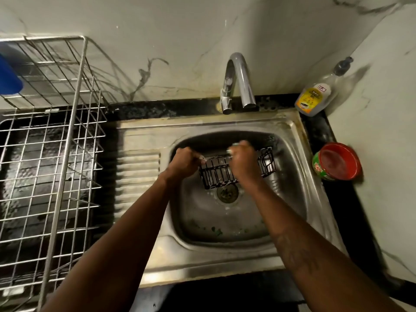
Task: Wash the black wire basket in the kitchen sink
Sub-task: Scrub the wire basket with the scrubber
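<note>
A small black wire basket [217,172] is held above the drain [227,192] inside the steel sink [290,136]. My left hand [185,162] grips its left end. My right hand [242,159] is closed over the top rim near the middle and hides part of the wires. Something pale shows at the fingertips of the right hand; I cannot tell what it is. The basket's right end [267,163] sticks out past that hand. No water runs from the chrome tap [239,83] behind the sink.
A large steel dish rack [51,167] fills the counter on the left, with a blue object [7,77] at its far corner. A dish soap bottle [317,95] and a red-lidded tub [337,162] stand to the right of the sink. Green scraps lie in the basin.
</note>
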